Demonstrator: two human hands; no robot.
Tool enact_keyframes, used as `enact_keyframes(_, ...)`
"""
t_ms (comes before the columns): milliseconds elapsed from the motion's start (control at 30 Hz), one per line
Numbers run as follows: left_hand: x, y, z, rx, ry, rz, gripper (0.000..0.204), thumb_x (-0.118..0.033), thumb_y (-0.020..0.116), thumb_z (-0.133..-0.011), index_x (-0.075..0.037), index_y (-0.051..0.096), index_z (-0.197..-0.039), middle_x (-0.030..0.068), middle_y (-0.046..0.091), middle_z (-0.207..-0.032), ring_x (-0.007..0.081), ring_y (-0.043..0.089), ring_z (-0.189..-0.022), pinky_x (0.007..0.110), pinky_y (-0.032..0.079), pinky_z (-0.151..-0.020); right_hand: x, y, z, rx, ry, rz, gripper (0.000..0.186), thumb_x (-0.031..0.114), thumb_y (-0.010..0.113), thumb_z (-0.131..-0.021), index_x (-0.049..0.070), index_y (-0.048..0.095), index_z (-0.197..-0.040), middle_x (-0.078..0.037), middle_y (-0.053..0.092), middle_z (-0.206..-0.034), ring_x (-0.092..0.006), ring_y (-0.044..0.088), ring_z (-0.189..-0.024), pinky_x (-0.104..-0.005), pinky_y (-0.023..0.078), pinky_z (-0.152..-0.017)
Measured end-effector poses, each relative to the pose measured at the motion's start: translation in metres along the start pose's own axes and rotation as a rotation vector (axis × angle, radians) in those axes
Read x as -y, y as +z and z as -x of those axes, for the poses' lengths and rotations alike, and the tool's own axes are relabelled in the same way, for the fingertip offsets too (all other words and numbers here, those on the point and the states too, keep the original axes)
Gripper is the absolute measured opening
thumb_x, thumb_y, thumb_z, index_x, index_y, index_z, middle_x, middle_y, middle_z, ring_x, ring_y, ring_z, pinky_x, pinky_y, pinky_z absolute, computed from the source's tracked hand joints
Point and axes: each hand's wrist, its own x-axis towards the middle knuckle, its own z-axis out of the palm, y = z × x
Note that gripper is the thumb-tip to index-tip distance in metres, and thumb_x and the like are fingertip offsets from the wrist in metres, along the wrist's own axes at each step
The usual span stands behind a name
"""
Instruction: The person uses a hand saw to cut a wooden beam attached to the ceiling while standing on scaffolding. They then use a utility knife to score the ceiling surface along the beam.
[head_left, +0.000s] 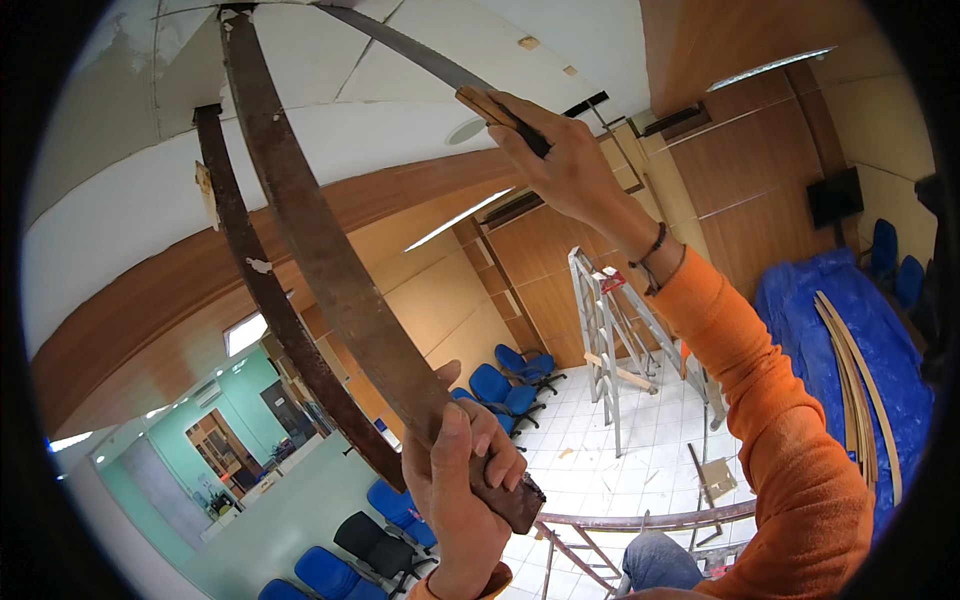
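Observation:
My left hand [462, 470] is wrapped round the lower end of a long brown plank [318, 225], which slants down from a gap in the white ceiling [420, 90]. My right hand [565, 150], raised higher and to the right, is closed on the handle of a hand saw [425, 50]. The handle shows wood and black between the fingers. Its long grey blade runs up and left to the ceiling, near the plank's upper end; teeth are too small to make out. Left of the held plank, a second dark brown plank [262, 265] hangs from the ceiling, untouched.
Below me is a brown metal scaffold rail [650, 522]. A stepladder [600, 340] stands on the white tiled floor [570, 480], which has scattered scraps. Blue chairs [490, 385] line the wall. At right, wooden strips [850, 390] lie on a blue tarp [800, 310].

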Motion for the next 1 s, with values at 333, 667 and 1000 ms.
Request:
enact_keyframes(333,0.001,0.001,-0.003,0.002,-0.03,0.001,0.047,-0.033,0.049,-0.108,-0.003,0.045,-0.144,-0.0015,0.042,-0.076,0.0076,0.04,-0.051,0.027,0.036,-0.044,0.026,-0.001,0.007,0.023,0.009,0.026,0.051,0.028,0.065,-0.103,-0.001,0.058,-0.144,-0.008,0.051,-0.064,-0.0135,0.045,-0.056,-0.0331,0.04,-0.054)
enact_keyframes(667,0.0,0.0,-0.002,0.003,-0.027,0.056,0.06,-0.034,0.066,-0.103,0.003,0.044,-0.144,0.0018,0.044,-0.079,0.0097,0.043,-0.054,0.029,0.036,-0.049,-0.058,0.01,0.088,-0.034,0.044,0.023,0.049,0.02,0.067,-0.101,0.008,0.056,-0.147,-0.022,0.069,-0.109,-0.034,0.071,-0.083,-0.0372,0.056,-0.069)
enact_keyframes(1000,0.003,-0.001,-0.001,-0.015,-0.033,0.047,0.055,-0.029,0.064,-0.102,0.002,0.044,-0.143,0.002,0.045,-0.078,0.0098,0.042,-0.053,0.03,0.035,-0.048,-0.096,0.001,0.04,0.018,-0.133,0.171,0.05,0.023,0.065,-0.104,0.008,0.056,-0.151,-0.008,0.053,-0.071,-0.007,0.046,-0.061,-0.0267,0.042,-0.057)
